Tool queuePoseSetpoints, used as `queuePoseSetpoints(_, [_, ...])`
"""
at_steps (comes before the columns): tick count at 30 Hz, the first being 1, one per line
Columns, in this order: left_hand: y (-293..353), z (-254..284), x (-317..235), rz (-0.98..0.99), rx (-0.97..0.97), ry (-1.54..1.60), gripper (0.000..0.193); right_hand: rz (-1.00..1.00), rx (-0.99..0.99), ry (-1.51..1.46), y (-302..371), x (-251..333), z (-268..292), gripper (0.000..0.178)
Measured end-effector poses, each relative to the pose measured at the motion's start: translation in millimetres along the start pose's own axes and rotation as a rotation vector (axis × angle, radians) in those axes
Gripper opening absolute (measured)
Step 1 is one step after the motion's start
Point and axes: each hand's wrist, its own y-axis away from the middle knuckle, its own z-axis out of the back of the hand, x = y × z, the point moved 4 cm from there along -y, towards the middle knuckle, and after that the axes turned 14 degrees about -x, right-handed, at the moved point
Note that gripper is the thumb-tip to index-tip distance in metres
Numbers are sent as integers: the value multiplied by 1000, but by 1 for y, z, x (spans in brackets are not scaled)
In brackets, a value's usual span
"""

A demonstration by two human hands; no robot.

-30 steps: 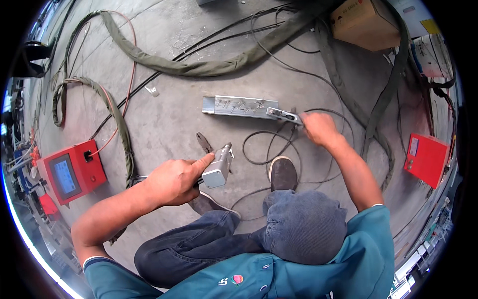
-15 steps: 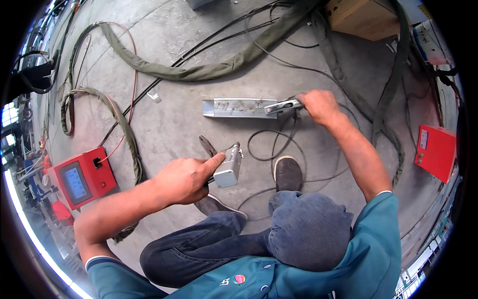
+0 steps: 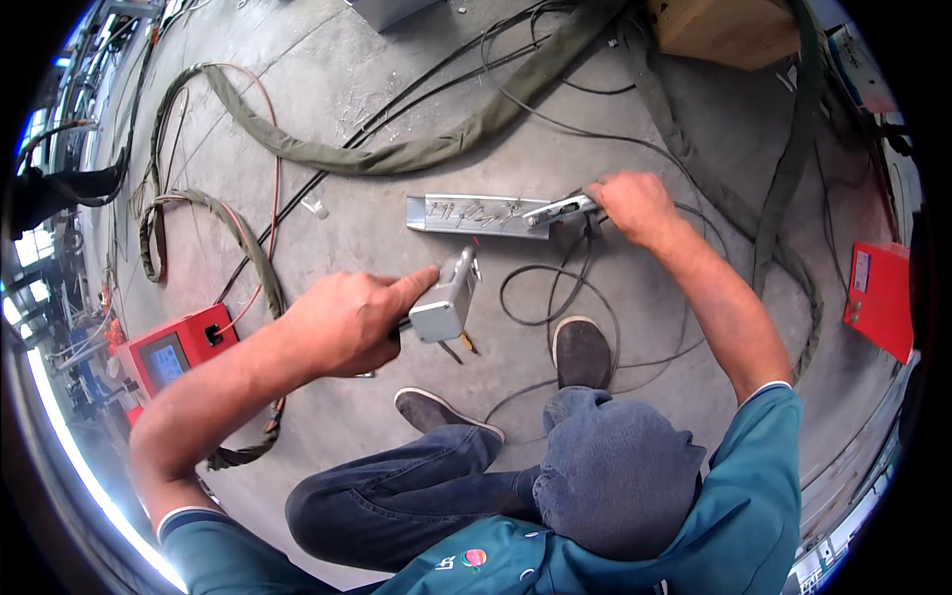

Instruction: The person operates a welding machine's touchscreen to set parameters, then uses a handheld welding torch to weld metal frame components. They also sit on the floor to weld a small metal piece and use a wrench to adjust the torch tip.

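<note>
My left hand (image 3: 347, 315) is closed around a grey, box-shaped hand-held tool (image 3: 442, 309) with a narrow nozzle, its index finger stretched along the casing. A small red light shows just beyond the nozzle, close to the near side of a silver metal channel (image 3: 476, 230). The channel lies on the floor, with short slanted marks or pieces along its upper face. My right hand (image 3: 635, 206) grips silver locking pliers (image 3: 560, 209), whose jaws sit at the channel's right end. Partly hidden under the grey tool, a dark and yellow-handled tool (image 3: 466, 343) lies on the floor.
Thick green-sleeved hoses (image 3: 397, 159) and black cables (image 3: 555, 297) loop over the concrete floor. A red machine with a screen (image 3: 178, 347) stands left, a red box (image 3: 879, 302) right, a cardboard box (image 3: 729, 30) at the far right. My shoes (image 3: 583, 352) are near the cables.
My left hand has brought the grey tool up toward the channel, and a red light now shows by its nozzle. My right hand stays on the pliers. The view has shifted slightly.
</note>
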Motion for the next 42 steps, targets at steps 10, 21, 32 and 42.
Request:
queuePoseSetpoints(10, [115,-64,24,177,-577,296,81,320,-56,176,-83,-15,10,8])
queuePoseSetpoints(21, [89,-113,31,208,-627,453,82,233,-683,212,-77,22,36,37])
queuePoseSetpoints(32, [77,-114,38,280,-630,488,85,-145,-241,-612,153,149,-65,17])
queuePoseSetpoints(42, [76,-115,41,285,-620,520,86,3,-188,-493,162,166,-71,18])
